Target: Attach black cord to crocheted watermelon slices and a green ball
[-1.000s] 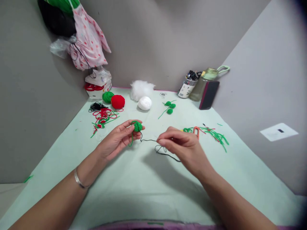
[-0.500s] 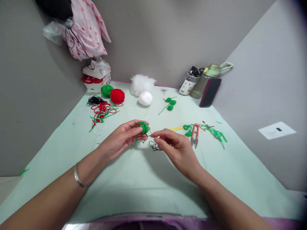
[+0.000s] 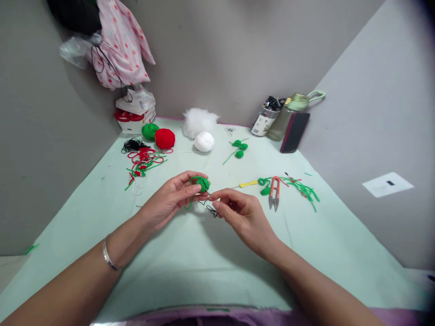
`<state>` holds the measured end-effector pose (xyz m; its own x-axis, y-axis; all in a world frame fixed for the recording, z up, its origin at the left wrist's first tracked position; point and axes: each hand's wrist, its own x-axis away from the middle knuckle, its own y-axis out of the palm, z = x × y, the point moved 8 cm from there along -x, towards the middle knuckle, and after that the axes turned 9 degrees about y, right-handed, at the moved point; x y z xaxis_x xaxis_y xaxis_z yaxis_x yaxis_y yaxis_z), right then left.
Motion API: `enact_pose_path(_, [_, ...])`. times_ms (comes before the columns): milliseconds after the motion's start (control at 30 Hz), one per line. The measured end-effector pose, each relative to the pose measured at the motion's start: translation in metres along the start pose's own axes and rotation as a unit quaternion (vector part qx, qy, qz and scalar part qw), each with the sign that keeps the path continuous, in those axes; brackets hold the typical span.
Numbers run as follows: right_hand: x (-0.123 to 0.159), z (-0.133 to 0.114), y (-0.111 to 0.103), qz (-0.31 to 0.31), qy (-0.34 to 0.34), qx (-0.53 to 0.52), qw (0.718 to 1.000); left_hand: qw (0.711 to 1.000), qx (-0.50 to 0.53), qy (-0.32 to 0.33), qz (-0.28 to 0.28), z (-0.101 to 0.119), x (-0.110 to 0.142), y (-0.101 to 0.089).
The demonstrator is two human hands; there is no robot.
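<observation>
My left hand grips a small green crocheted piece between thumb and fingers. A dark strand runs across its face, and a green yarn tail hangs below it. At its lower right edge, my right hand pinches a thin sewing needle, mostly hidden by the fingertips. Loops of black thread lie below the right fingertips. Just beyond that hand are a crochet hook with a yellow handle and orange thread snips.
Green, red and white yarn balls sit at the back, near white stuffing. Yarn scraps lie left, green strands right. Small green pieces, a pen cup, bottle and phone stand beyond.
My right hand has moved slightly left, bringing its fingertips closer to the green piece. The piece has turned a little in my left hand, and the yellow hook handle shows more.
</observation>
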<state>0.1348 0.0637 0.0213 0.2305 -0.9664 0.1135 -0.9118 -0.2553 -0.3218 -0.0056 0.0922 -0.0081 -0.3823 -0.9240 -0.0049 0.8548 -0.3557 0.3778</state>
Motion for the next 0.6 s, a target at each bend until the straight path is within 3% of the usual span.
enact_pose_path(600, [0.0024, 0.0002, 0.0053, 0.019, 0.0, -0.075, 0.997, 0.999, 0.036, 0.014, 0.011, 0.0038, 0.0008, 0.0045])
